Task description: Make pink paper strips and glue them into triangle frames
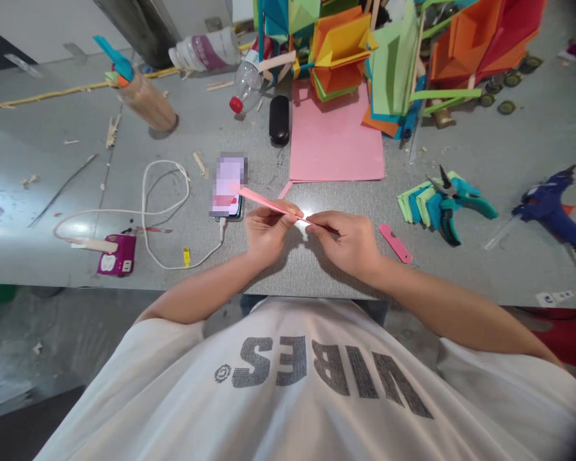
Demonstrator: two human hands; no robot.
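A narrow pink paper strip slants between my two hands above the grey table. My left hand pinches it near its middle, with the far end reaching over a phone. At the strip's near end, the fingertips of my right hand are closed on it. The two hands are a small gap apart. Just beyond them lies a stack of pink paper. A pink folding cutter rests on the table to the right of my right hand.
Pliers lie on folded green and blue papers. A blue glue gun is at the right. Colourful paper structures, bottles and a black case stand farther back. A white cable loops at left.
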